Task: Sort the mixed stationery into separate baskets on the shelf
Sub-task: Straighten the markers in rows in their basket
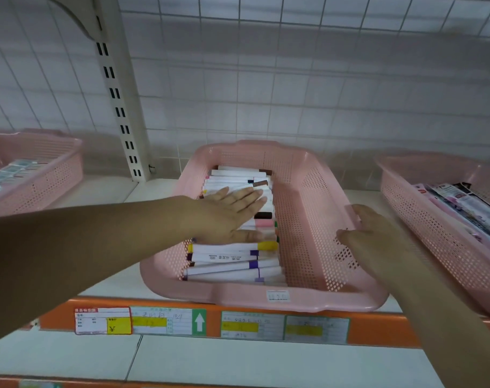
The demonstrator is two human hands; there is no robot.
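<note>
Pink perforated plastic makes up the middle basket [308, 302], which sits on the white shelf [106, 189] right in front of my view. Inside it, white-barrelled markers [232, 254] with coloured caps lie stacked crosswise along its left half. The left hand [230, 217] lies flat on top of that stack, fingers straight and together, holding nothing. The right hand [372, 233] is at the basket's right wall, thumb on the inner side and fingers up by the rim; it is blurred, so I cannot tell whether it grips the wall. A second pink basket [56, 175] with pale blue items stands well to the left, and a third [423, 219] with flat printed packets [462, 208] sits just beside the right. Price labels [104, 320] line the shelf's orange front strip [378, 329].
</note>
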